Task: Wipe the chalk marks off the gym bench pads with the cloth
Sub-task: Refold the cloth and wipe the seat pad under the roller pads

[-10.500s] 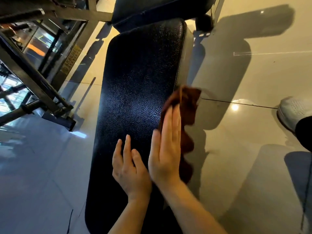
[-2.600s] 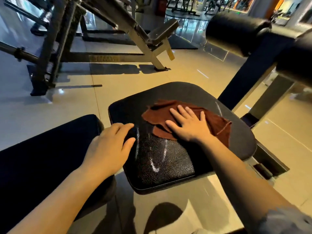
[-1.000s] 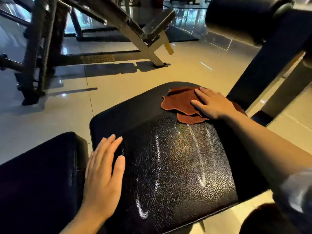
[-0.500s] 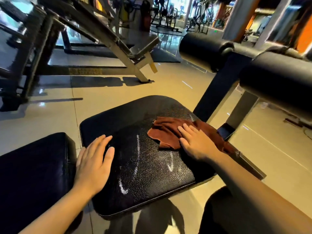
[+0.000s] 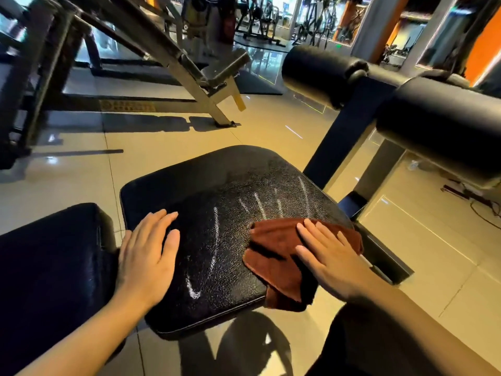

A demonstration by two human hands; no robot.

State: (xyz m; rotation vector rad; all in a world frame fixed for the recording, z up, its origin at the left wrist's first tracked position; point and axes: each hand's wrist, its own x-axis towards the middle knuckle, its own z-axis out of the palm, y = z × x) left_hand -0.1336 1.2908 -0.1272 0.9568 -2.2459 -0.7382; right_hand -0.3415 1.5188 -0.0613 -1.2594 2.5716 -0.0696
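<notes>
- Several chalk streaks [image 5: 215,234] could survive; I see my flat right hand [image 5: 329,260] pressing the cloth [image 5: 271,259] at the seat pad [image 5: 189,183] corner.
- Cloth overhangs and might slip; my left hand [image 5: 147,257], fingers straight, only braces.

Both hands lying flat, fingers straight

The left hand [image 5: 146,263] is resting palm-down at lower left of centre, fingers together and pointing up the frame, its bare forearm running off the bottom left corner. The right hand [image 5: 332,257] is pressing flat at right of centre, fingers slightly spread and pointing toward the upper left, its forearm stretching to the lower right corner.
</notes>
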